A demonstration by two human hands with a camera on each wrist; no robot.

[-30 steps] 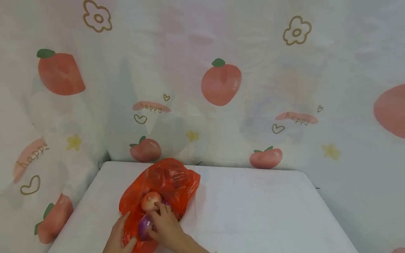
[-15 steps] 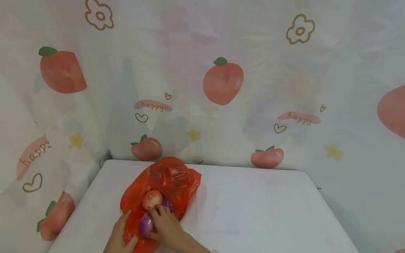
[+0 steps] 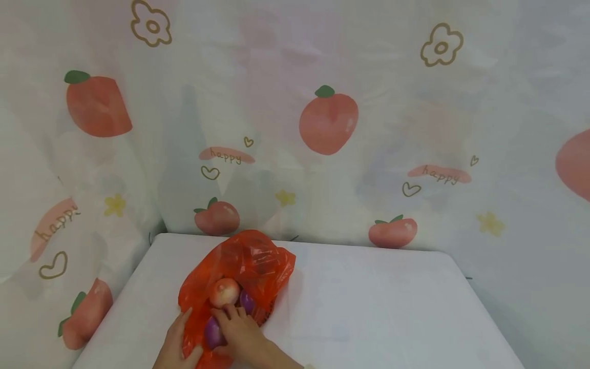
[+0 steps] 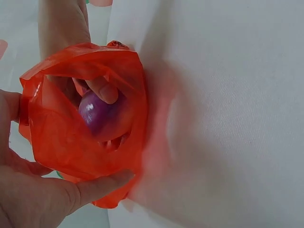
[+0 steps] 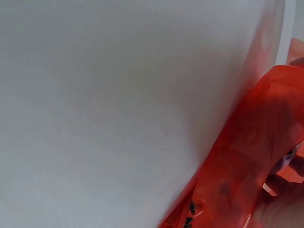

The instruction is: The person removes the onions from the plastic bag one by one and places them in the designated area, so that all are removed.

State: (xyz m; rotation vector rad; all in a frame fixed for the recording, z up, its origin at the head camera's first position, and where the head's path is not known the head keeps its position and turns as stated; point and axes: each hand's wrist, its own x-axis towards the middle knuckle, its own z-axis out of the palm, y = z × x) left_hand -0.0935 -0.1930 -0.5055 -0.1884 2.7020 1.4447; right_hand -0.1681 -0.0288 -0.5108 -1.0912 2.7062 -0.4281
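Observation:
A red plastic bag [image 3: 203, 271] lies on the left part of the table, its opening towards me. Inside its mouth, my right hand [image 3: 246, 335] grips a purple onion [image 3: 213, 333]. The left wrist view shows the thumb over that onion [image 4: 92, 114]. Just beyond my right fingers sits a pale orange-pink onion [image 3: 224, 292], and beside it a second purple, round thing [image 3: 247, 302] is partly covered. My left hand [image 3: 174, 346] holds the near left side of the bag. In the left wrist view, that hand [image 4: 38, 194] spans the bag's rim, thumb along the outside.
The white table [image 3: 378, 307] extends to the right of the bag. Behind it and at the left hangs a pale curtain [image 3: 276, 66] printed with fruit, flowers and hearts. Dark print [image 5: 189, 221] shows on the bag in the right wrist view.
The view has shifted slightly. My right fingers have moved a little on the near purple onion, and more of the second purple thing shows. My left hand stays at the bag.

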